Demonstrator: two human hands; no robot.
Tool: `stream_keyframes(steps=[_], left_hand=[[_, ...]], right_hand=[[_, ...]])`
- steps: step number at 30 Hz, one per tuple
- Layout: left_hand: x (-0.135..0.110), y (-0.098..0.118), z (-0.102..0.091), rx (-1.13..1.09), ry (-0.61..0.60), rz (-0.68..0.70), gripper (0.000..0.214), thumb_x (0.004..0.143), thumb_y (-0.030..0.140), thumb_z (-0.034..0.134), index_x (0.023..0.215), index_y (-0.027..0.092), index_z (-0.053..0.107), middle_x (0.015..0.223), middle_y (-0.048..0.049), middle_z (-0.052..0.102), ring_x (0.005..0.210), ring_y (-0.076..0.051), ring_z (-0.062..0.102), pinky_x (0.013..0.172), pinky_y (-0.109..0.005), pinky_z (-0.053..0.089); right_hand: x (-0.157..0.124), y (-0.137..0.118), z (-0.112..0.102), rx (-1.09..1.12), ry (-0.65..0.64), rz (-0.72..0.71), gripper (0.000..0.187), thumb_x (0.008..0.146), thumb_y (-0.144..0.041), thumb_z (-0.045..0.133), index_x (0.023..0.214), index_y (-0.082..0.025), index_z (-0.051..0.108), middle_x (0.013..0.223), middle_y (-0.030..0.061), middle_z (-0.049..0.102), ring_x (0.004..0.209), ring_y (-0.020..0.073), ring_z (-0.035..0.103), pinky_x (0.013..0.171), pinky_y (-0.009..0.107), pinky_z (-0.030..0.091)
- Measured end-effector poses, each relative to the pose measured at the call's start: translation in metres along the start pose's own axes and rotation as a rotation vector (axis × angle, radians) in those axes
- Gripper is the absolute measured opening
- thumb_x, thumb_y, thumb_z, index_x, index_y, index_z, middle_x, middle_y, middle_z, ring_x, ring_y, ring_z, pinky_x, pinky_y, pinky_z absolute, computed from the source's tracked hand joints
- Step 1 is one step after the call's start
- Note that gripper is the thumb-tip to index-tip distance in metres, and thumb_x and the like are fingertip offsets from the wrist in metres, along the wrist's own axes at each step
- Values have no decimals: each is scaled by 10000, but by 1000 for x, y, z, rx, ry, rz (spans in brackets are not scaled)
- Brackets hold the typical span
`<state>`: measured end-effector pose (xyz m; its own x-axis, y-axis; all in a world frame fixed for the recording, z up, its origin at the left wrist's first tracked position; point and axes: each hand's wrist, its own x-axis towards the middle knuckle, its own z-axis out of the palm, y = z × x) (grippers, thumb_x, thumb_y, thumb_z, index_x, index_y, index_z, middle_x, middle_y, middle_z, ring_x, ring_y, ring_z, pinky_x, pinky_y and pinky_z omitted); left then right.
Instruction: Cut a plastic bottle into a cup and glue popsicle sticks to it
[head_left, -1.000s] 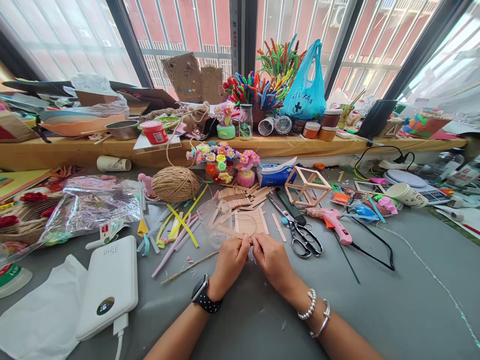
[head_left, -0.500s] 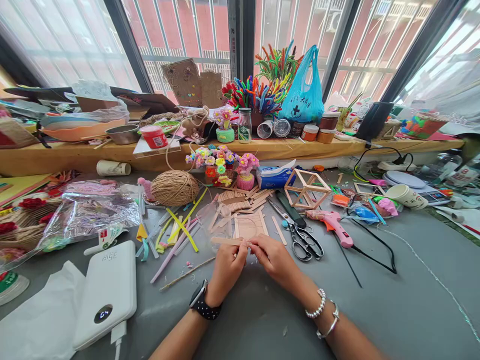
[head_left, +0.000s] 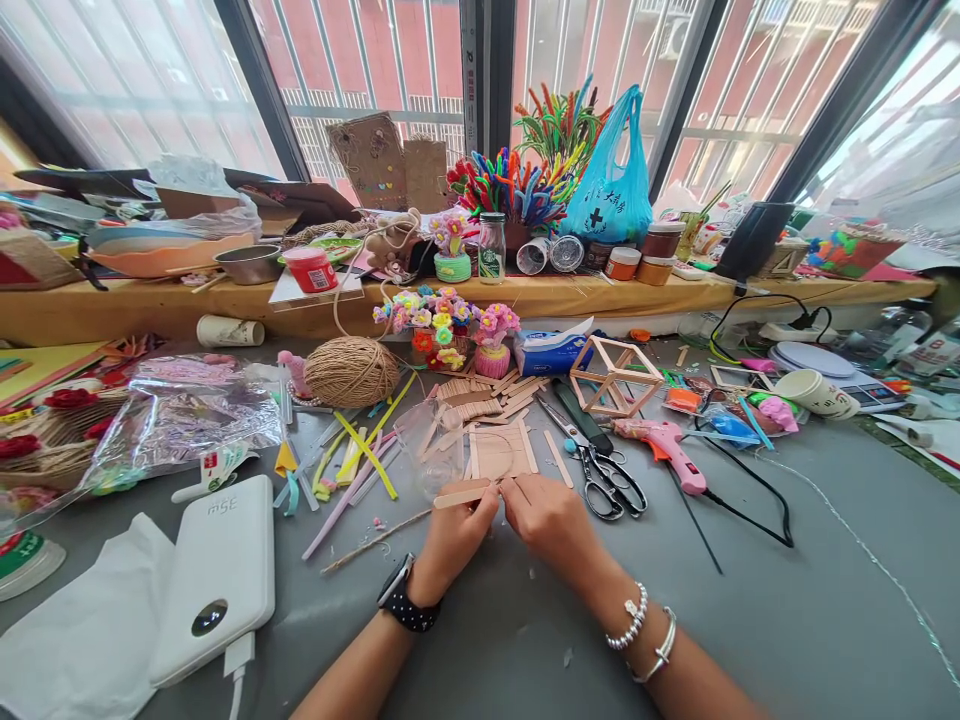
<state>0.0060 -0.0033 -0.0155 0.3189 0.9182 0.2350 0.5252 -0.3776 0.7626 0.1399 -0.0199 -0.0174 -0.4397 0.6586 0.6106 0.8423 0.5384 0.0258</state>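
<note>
Between the thumb and fingers of my left hand point(head_left: 459, 530) is a flat wooden craft stick point(head_left: 456, 497), its rounded end sticking out to the left. My right hand point(head_left: 553, 522) is pinched closed at the stick's other end, fingertips meeting those of the left; what it grips there is hidden. Just beyond both hands lies a panel of craft sticks point(head_left: 495, 455) joined side by side. A clear plastic piece point(head_left: 431, 450) overlaps its left side, and loose craft sticks point(head_left: 517, 395) are heaped behind it. One single stick point(head_left: 559, 460) lies to the right.
Black-handled scissors point(head_left: 604, 485) and a pink glue gun point(head_left: 664, 440) with a black cord lie right. Behind them stands a wooden stick frame point(head_left: 616, 375). A twine ball point(head_left: 352, 370), coloured strips point(head_left: 364, 455) and a white power bank point(head_left: 221, 580) are left. A crowded ledge point(head_left: 420, 300) runs behind.
My right hand has turned slightly, its fingers curling in closer to the left fingertips. The craft stick has tilted a little, its left end lower. The view has shifted slightly.
</note>
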Motion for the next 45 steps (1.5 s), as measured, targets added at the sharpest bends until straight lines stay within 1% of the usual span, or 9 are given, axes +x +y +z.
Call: stream_keyframes(steps=[3,7,12,15,19,24,30,36,45], left_hand=[[0,-1,1,-14,-30,18,404,803,299,294,418,189,352,417,16,440,446,-105,405,495,-229,311],[2,1,2,-5,-21,24,398,800,281,294,415,191,348,410,20,431,446,-105,397,496,-232,302],[1,3,1,-31,-51,43,367,789,251,298,432,186,351,437,27,430,462,-99,397,494,-228,286],[0,2,-1,-156,-50,-17,394,795,295,303,425,184,375,428,25,420,449,-95,397,487,-225,298],[0,1,-2,-258,-29,-57,421,792,310,281,400,188,376,404,24,384,423,-90,380,469,-223,311],[0,-1,0,-295,-27,-61,405,802,339,299,431,191,367,406,30,388,429,-91,400,476,-221,332],[-1,-1,0,-293,-18,-65,408,800,359,296,429,196,344,416,28,390,441,-94,417,486,-219,344],[0,2,0,-29,62,17,383,813,318,301,459,188,368,445,28,411,460,-99,412,497,-224,319],[-2,-4,6,277,82,102,338,843,267,284,545,182,418,518,9,479,507,-116,426,510,-231,295]], right_hand=[[-1,0,1,11,-1,53,232,826,-127,395,666,-160,560,586,39,573,523,146,505,492,266,292],[-2,1,2,176,-52,197,219,812,-134,415,645,-166,553,592,22,572,536,132,513,510,245,316],[-1,3,2,527,-90,436,228,813,-164,401,658,-169,568,638,21,596,577,119,534,547,215,369],[0,10,4,809,-106,620,257,835,-245,379,700,-161,581,613,10,593,496,102,538,506,205,400],[1,16,5,1002,-24,782,301,839,-350,371,781,-150,588,626,17,584,479,105,539,439,204,402],[3,12,2,1091,-32,720,269,823,-356,421,886,-150,581,651,16,578,485,103,522,435,206,421],[5,14,-8,807,-56,536,269,851,-304,404,712,-167,588,599,4,568,521,101,517,506,204,411],[3,12,-13,615,-72,278,214,858,-217,420,910,-166,621,814,61,643,758,153,584,680,251,448],[0,8,-9,420,-171,225,185,837,-140,442,891,-151,619,791,60,648,737,161,597,660,249,444]])
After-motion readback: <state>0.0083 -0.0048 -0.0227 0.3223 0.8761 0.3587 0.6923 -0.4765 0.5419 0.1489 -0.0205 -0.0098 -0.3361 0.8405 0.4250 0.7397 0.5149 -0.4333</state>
